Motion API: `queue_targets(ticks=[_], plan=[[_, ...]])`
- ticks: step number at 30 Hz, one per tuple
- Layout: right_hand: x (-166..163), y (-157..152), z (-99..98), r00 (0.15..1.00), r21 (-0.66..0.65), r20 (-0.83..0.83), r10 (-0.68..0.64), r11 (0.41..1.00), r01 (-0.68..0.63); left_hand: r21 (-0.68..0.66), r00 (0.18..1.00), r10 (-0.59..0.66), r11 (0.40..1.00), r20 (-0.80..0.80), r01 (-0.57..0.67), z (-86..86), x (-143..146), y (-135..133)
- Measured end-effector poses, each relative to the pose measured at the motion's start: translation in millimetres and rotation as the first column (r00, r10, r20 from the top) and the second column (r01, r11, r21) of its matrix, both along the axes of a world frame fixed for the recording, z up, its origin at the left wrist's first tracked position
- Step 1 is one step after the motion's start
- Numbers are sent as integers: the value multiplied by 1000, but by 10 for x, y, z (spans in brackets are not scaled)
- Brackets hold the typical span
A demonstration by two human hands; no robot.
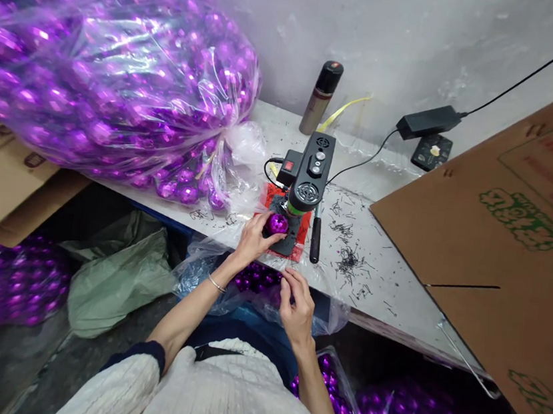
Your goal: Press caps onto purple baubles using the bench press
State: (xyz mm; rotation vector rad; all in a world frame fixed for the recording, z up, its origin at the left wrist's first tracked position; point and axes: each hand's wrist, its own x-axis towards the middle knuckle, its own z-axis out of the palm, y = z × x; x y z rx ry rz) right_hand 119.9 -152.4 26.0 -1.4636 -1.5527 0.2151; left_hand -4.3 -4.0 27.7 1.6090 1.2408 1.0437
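My left hand has its fingers and thumb closed round a shiny purple faceted ball, like a mirror-ball ornament. The ball sits under the head of a small black bench machine, over its dark base plate. A red sheet lies beneath that plate. Nearer to me, just off the table edge, my right hand has thumb and fingertips pinched together; whatever they hold is too small to name. Below both hands, more purple balls lie in an open clear plastic bag.
A big clear bag of purple balls fills the table's left. Behind the machine stands a spray can. A black-handled lever and scattered dark pins lie to the right, near a large cardboard box. A power adapter rests by the wall.
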Motion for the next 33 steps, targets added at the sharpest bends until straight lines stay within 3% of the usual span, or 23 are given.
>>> queue_targets(ticks=[7, 15, 23, 28, 33], plan=[[114, -20, 11, 1000, 11, -7, -20, 1000, 21, 42, 999, -32, 999, 19, 31, -9, 65, 45], [110, 14, 21, 1000, 21, 28, -7, 1000, 6, 58, 992, -123, 991, 41, 120, -133, -99, 101], [63, -53, -30, 999, -5, 12, -30, 1000, 30, -31, 1000, -14, 999, -22, 13, -370, -154, 146], [59, -81, -47, 998, -12, 45, -45, 999, 46, 33, 995, -31, 999, -97, 35, -395, -160, 157], [69, -88, -42, 998, 2, 53, -46, 999, 45, 175, 980, -71, 979, -188, 104, -309, -157, 183]])
